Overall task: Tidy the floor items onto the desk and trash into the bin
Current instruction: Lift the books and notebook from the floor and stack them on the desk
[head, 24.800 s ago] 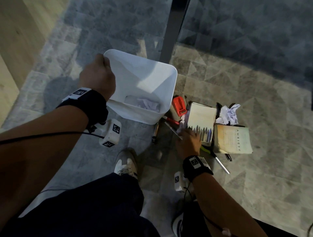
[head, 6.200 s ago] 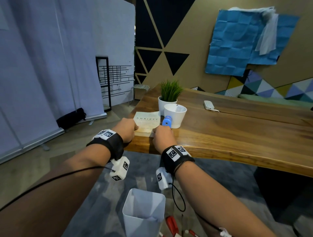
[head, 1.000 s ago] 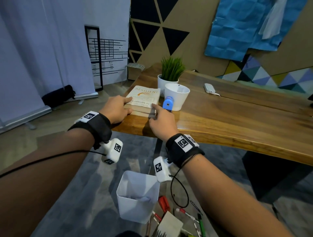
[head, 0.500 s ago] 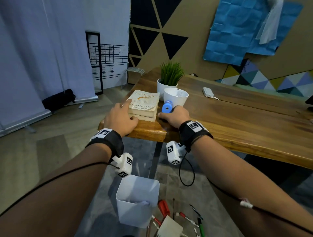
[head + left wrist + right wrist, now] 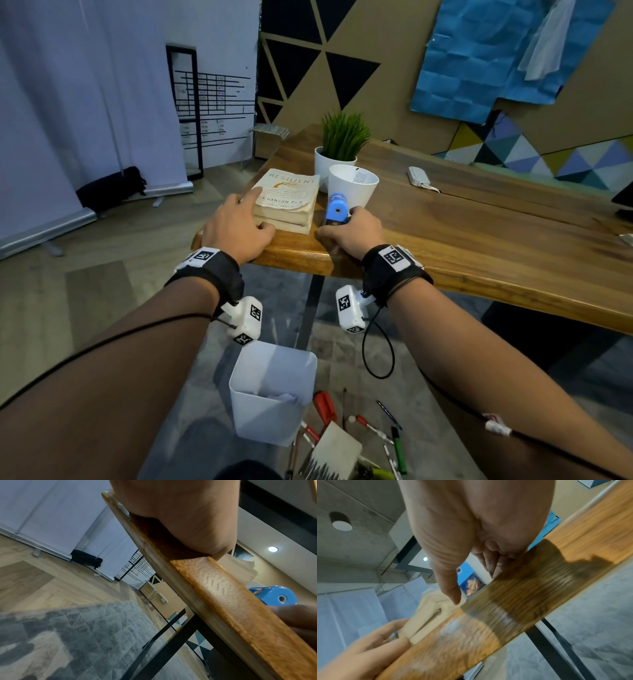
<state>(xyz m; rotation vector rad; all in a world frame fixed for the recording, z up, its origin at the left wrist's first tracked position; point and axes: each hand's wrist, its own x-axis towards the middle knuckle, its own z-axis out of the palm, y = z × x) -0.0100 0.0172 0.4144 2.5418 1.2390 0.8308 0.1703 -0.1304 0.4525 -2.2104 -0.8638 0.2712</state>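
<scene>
Two stacked cream paperback books lay at the wooden desk's corner. Left hand rested spread against them; right hand, fingers curled beside the blue sharpener, grip unclear.

Right hand is sliding off the books toward the blue sharpener; left hand is straightening the stack.

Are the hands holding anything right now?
Not really. The left hand lies flat on the near corner of the stacked books, index finger on the cover. The right hand rests on the desk beside the blue sharpener, gripping nothing visible.
</scene>
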